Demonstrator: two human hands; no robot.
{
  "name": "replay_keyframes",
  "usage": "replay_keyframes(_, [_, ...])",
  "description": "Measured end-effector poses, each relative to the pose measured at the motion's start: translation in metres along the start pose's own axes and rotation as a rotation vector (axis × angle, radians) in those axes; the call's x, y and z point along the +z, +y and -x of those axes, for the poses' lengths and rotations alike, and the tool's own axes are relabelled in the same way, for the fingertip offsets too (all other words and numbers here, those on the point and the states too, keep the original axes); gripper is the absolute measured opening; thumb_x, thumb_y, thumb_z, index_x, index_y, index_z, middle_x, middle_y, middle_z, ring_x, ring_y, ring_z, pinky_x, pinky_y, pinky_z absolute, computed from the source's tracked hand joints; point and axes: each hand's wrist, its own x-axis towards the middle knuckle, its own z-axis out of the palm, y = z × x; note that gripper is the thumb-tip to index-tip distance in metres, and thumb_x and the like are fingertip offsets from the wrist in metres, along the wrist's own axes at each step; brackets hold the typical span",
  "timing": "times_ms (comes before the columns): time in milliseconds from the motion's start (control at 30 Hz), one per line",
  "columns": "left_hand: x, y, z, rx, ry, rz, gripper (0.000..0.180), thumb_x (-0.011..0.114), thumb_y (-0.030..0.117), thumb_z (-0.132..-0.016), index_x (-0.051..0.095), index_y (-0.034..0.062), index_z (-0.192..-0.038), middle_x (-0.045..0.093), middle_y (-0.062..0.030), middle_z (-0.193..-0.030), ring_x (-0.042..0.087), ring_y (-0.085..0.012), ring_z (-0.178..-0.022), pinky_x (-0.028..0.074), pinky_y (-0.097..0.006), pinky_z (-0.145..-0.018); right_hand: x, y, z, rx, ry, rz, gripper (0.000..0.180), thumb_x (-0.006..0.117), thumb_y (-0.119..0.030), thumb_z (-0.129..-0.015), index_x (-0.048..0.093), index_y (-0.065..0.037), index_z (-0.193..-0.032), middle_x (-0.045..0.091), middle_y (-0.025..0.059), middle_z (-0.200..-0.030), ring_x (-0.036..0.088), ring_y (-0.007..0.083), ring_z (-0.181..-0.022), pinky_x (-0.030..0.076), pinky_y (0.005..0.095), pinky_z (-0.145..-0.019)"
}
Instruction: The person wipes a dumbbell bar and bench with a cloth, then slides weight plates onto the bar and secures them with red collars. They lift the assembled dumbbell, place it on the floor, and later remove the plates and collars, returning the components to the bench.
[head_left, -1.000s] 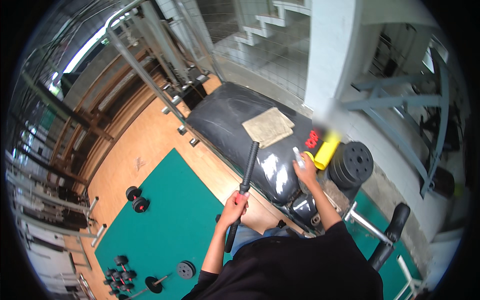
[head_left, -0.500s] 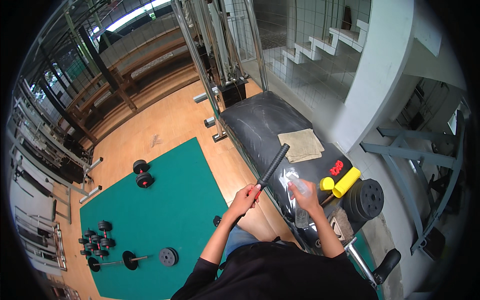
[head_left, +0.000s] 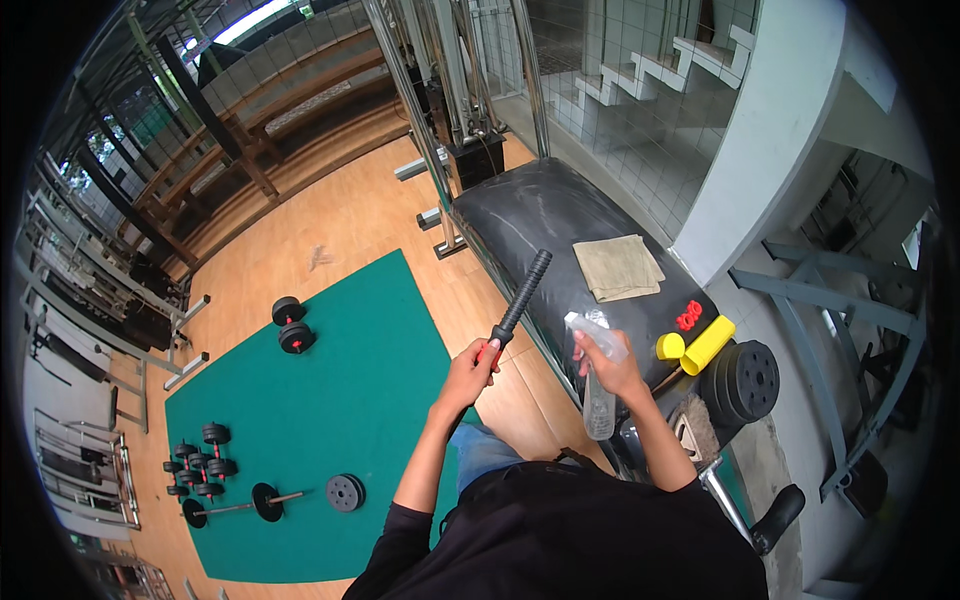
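Note:
My left hand (head_left: 467, 376) is closed around the red middle of a black threaded dumbbell bar (head_left: 525, 288), whose ridged end slants up and away. In my right hand (head_left: 613, 365) is a clear spray bottle (head_left: 599, 410), gripped by its neck, with the nozzle toward the bar. The bottle and the bar are apart. Just beyond lies a black padded bench (head_left: 520, 205) carrying a folded beige cloth (head_left: 617, 268). Red star-shaped collars (head_left: 689, 316), a yellow cylinder (head_left: 710, 345) and a round yellow cap (head_left: 670, 346) sit near the bench's right end.
Black weight plates (head_left: 750, 380) stand right of the bench. On the green mat (head_left: 370, 340) at left lie several dumbbells (head_left: 290, 325), a short barbell (head_left: 268, 502) and loose plates (head_left: 345, 492). A cable machine's chrome posts (head_left: 410, 90) rise behind; a grey metal frame (head_left: 840, 310) stands at right.
The bar in my left hand has tilted more upright and its top end has moved left and up. My right hand still holds the spray bottle, slightly higher. The whole view has shifted a little.

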Motion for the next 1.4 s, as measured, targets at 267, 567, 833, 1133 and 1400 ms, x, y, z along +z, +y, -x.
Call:
replay_keyframes(267, [0.006, -0.006, -0.002, 0.041, -0.094, 0.018, 0.036, 0.042, 0.037, -0.098, 0.054, 0.0034, -0.094, 0.057, -0.0032, -0.073, 0.052, -0.0084, -0.058, 0.044, -0.023, -0.055, 0.004, -0.001, 0.014, 0.01, -0.04, 0.132, 0.037, 0.062, -0.036, -0.087, 0.065, 0.001, -0.086, 0.056, 0.0019, -0.058, 0.056, 0.0097, -0.047, 0.044, 0.0242, -0.046])
replay_keyframes(567, [-0.001, 0.011, -0.038, 0.177, -0.113, 0.223, 0.036, 0.037, 0.037, -0.099, 0.049, 0.0042, -0.11, 0.058, -0.0049, -0.086, 0.057, -0.0103, -0.073, 0.048, -0.025, -0.068, 0.027, 0.0, 0.06, 0.057, -0.242, 0.233, 0.032, 0.064, -0.029, -0.086, 0.064, 0.002, -0.085, 0.059, 0.0042, -0.062, 0.058, 0.01, -0.05, 0.045, 0.0242, -0.045])
replay_keyframes(833, [-0.014, 0.055, -0.044, 0.377, 0.101, 0.431, 0.035, 0.036, 0.037, -0.099, 0.047, 0.0045, -0.104, 0.059, -0.0067, -0.089, 0.059, -0.0124, -0.076, 0.049, -0.027, -0.071, 0.025, 0.015, 0.073, 0.002, -0.185, 0.418, 0.031, 0.066, -0.029, -0.082, 0.061, 0.0, -0.073, 0.058, 0.0098, -0.06, 0.059, 0.0219, -0.054, 0.044, 0.0311, -0.051])
replay_keyframes(1133, [-0.002, -0.009, -0.02, 0.177, 0.214, 0.391, 0.026, 0.05, 0.033, -0.095, 0.049, 0.0075, -0.097, 0.053, -0.002, -0.073, 0.055, -0.0102, -0.059, 0.047, -0.024, -0.055, -0.029, 0.119, 0.072, -0.168, 0.421, 0.353, 0.042, 0.077, -0.02, -0.072, 0.055, -0.002, -0.102, 0.057, 0.0122, -0.095, 0.059, 0.0217, -0.078, 0.046, 0.0352, -0.069])
replay_keyframes(1400, [0.026, -0.08, 0.004, -0.094, 0.224, 0.358, 0.03, 0.06, 0.034, -0.089, 0.049, 0.0064, -0.087, 0.052, -0.0022, -0.069, 0.052, -0.0085, -0.051, 0.043, -0.023, -0.046, -0.082, 0.145, 0.069, -0.203, 0.614, 0.342, 0.049, 0.071, 0.0, -0.074, 0.046, 0.0, -0.116, 0.048, 0.0095, -0.105, 0.059, 0.0144, -0.076, 0.047, 0.0285, -0.071])
